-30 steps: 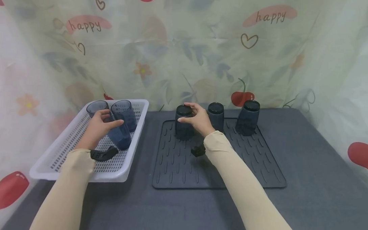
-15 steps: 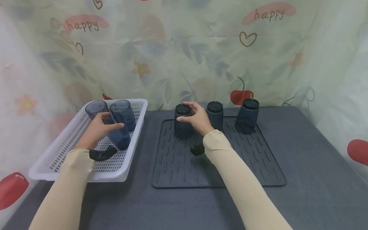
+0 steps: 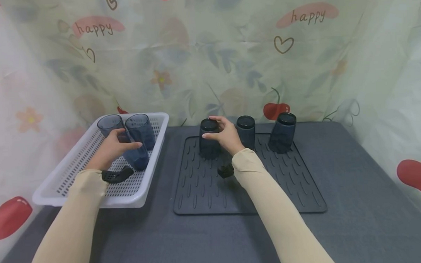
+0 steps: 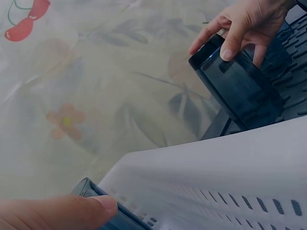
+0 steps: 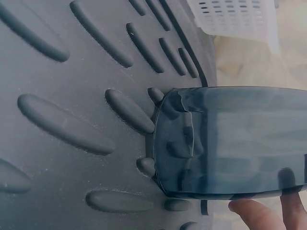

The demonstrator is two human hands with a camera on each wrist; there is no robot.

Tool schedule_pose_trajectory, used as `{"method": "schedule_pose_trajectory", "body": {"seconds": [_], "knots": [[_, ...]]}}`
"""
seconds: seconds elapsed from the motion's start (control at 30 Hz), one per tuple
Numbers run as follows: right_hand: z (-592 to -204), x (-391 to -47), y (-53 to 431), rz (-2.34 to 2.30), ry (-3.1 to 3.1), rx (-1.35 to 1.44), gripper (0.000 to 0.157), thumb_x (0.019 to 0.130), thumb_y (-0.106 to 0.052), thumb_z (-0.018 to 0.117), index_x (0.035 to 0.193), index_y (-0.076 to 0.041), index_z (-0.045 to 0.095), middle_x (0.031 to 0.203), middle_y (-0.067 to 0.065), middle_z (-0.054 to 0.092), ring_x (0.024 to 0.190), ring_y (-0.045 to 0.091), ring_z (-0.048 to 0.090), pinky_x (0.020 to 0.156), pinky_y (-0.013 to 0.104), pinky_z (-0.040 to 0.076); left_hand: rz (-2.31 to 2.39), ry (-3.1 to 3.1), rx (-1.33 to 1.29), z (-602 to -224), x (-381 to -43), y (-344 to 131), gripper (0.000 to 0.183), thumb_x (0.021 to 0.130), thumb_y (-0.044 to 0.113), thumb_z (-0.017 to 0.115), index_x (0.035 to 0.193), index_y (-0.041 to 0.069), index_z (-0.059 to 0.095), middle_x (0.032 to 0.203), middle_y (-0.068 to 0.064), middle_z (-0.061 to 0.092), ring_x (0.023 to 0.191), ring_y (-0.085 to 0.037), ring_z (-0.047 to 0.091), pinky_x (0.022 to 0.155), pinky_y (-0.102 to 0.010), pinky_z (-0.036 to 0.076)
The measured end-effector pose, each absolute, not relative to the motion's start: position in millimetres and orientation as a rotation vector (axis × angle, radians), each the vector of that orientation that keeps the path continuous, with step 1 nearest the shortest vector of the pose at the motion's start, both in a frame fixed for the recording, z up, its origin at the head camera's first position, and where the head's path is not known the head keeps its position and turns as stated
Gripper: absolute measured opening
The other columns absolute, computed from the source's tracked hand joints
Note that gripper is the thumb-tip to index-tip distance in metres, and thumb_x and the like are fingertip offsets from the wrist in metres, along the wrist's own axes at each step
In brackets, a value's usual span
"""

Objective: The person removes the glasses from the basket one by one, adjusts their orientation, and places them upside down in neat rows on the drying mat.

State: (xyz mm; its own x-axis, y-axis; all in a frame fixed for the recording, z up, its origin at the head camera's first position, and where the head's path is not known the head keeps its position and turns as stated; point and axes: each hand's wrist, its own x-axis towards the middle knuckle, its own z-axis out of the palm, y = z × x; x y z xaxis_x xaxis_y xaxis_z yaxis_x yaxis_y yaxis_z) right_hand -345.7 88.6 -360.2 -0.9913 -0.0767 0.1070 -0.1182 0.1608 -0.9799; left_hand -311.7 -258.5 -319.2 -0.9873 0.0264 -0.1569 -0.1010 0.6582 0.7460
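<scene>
Left hand [image 3: 108,150]: its thumb and fingers grasp the top part of a tall, smooth, see-through blue glass cup [image 3: 136,156]. The cup is inside the basket, near its right wall. I cannot tell if its bottom touches the basket floor.
Right hand [image 3: 228,136]: its thumb and fingers grasp the top of an upside-down dark blue glass cup [image 3: 209,145]. That cup stands at the far left of the mat, with its thick bottom up and its rim down on the bumps.
Basket: a white plastic basket [image 3: 149,178] with round corners, a smooth rim and lots of little slots. At its far end are a left blue cup [image 3: 110,121] and a right blue cup [image 3: 142,130], both with their mouths up.
Mat: a flat, dark grey, rubbery-looking mat [image 3: 198,194] with long, bumpy ridges and a thin raised edge. Along its far side, a middle dark cup [image 3: 246,134] and a right dark cup [image 3: 282,134] stand upside down too.
Room to move: a strip of dark grey cloth [image 3: 214,239] runs between basket and mat, and a wide band of it lies along the near side. The right hand fills the gap between its cup and the middle one.
Back: a thin, wrinkly flowered sheet [image 3: 201,77] hangs just past the cloth's far edge.
</scene>
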Motion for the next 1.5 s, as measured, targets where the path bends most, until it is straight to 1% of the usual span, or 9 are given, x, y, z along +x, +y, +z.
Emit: {"method": "schedule_pose_trajectory", "body": {"seconds": [0.1, 0.33, 0.4, 0.5, 0.73, 0.9, 1.1, 1.33, 1.5], "knots": [[-349, -335, 88, 2.020, -2.380, 0.194, 0.068, 0.078, -0.005, 0.080, 0.139, -0.016, 0.051, 0.145, 0.007, 0.049, 0.136, 0.023, 0.044, 0.110, 0.041, 0.039, 1.235, 2.711, -0.071, -319, -312, -258, 0.110, 0.086, 0.042, 0.071, 0.154, 0.003, -0.006, 0.158, -0.030, 0.001, 0.143, -0.049, 0.016, 0.110, -0.063, 0.025], [-344, -330, 87, 2.029, -2.372, 0.201, 0.068, 0.078, -0.003, 0.079, 0.139, -0.014, 0.051, 0.145, 0.008, 0.049, 0.136, 0.024, 0.044, 0.110, 0.042, 0.039, 1.237, 2.687, -0.052, -318, -311, -260, 0.113, 0.084, 0.042, 0.072, 0.154, 0.004, -0.008, 0.158, -0.029, -0.004, 0.144, -0.048, 0.010, 0.111, -0.065, 0.023], [-337, -323, 86, 2.034, -2.380, 0.202, 0.068, 0.079, -0.001, 0.077, 0.140, -0.011, 0.049, 0.145, 0.010, 0.048, 0.137, 0.025, 0.043, 0.110, 0.043, 0.039, 1.241, 2.681, -0.050, -318, -312, -260, 0.113, 0.085, 0.041, 0.073, 0.154, 0.004, -0.009, 0.158, -0.029, -0.003, 0.144, -0.048, 0.011, 0.111, -0.064, 0.023], [-334, -320, 86, 2.019, -2.390, 0.207, 0.068, 0.080, -0.001, 0.076, 0.141, -0.011, 0.048, 0.145, 0.011, 0.048, 0.137, 0.026, 0.043, 0.110, 0.043, 0.039, 1.242, 2.679, -0.049, -318, -312, -261, 0.113, 0.085, 0.039, 0.073, 0.154, 0.004, -0.009, 0.158, -0.030, -0.001, 0.143, -0.049, 0.012, 0.111, -0.064, 0.023], [-335, -320, 85, 2.030, -2.387, 0.204, 0.066, 0.080, -0.001, 0.076, 0.139, -0.013, 0.050, 0.145, 0.011, 0.048, 0.136, 0.025, 0.044, 0.110, 0.041, 0.039, 1.249, 2.667, -0.063, -319, -312, -260, 0.110, 0.086, 0.033, 0.072, 0.154, 0.005, -0.010, 0.158, -0.031, 0.000, 0.143, -0.049, 0.013, 0.111, -0.064, 0.022], [-335, -319, 85, 2.019, -2.392, 0.198, 0.065, 0.081, -0.001, 0.076, 0.140, -0.013, 0.050, 0.146, 0.011, 0.048, 0.136, 0.025, 0.044, 0.110, 0.041, 0.039, 1.239, 2.672, -0.055, -318, -311, -259, 0.108, 0.087, 0.030, 0.071, 0.153, 0.003, -0.010, 0.156, -0.033, 0.005, 0.141, -0.050, 0.018, 0.111, -0.064, 0.024], [-334, -316, 85, 2.005, -2.399, 0.198, 0.066, 0.081, -0.001, 0.075, 0.140, -0.012, 0.049, 0.145, 0.012, 0.048, 0.134, 0.026, 0.046, 0.109, 0.042, 0.041, 1.227, 2.679, -0.050, -318, -311, -259, 0.108, 0.087, 0.030, 0.071, 0.153, 0.003, -0.010, 0.155, -0.034, 0.006, 0.140, -0.050, 0.019, 0.111, -0.064, 0.024], [-342, -325, 87, 2.044, -2.367, 0.205, 0.068, 0.079, -0.002, 0.077, 0.140, -0.012, 0.050, 0.144, 0.011, 0.049, 0.133, 0.026, 0.047, 0.109, 0.043, 0.040, 1.222, 2.680, -0.044, -318, -311, -260, 0.108, 0.087, 0.030, 0.071, 0.153, 0.003, -0.010, 0.156, -0.034, 0.005, 0.141, -0.050, 0.018, 0.110, -0.064, 0.024], [-358, -340, 88, 2.039, -2.350, 0.204, 0.070, 0.077, -0.006, 0.080, 0.140, -0.016, 0.051, 0.144, 0.006, 0.051, 0.132, 0.023, 0.049, 0.108, 0.042, 0.041, 1.223, 2.680, -0.044, -319, -310, -260, 0.107, 0.088, 0.030, 0.070, 0.153, 0.002, -0.009, 0.156, -0.034, 0.005, 0.140, -0.050, 0.019, 0.110, -0.064, 0.025]]}}
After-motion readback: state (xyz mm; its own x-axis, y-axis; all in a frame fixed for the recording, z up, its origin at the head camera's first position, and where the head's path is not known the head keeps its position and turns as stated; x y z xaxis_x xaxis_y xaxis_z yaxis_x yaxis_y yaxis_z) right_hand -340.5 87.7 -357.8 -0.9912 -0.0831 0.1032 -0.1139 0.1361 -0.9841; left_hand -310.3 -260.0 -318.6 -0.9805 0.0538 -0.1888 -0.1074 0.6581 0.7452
